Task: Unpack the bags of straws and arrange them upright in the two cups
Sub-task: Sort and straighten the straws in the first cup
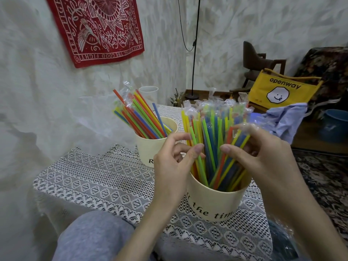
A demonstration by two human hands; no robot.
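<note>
Two cream paper cups stand on the lace-covered table. The near cup (216, 202) holds a thick bunch of wrapped coloured straws (211, 132), mostly upright. My left hand (169, 166) pinches straws on the left side of that bunch. Thumb and fingers of my right hand (263, 162) close around the straws on the right side. The far cup (150, 149) holds another bunch of straws (139, 117) that leans to the left. An empty clear plastic bag (282, 236) lies at the lower right by my right forearm.
A white cup (148, 91) stands behind the far cup. A yellow bag (282, 89), blue striped cloth (286, 119), a blue bucket (335, 125), a chair and a lamp pole stand on the right. My grey-clad knee (94, 238) is under the table's front edge.
</note>
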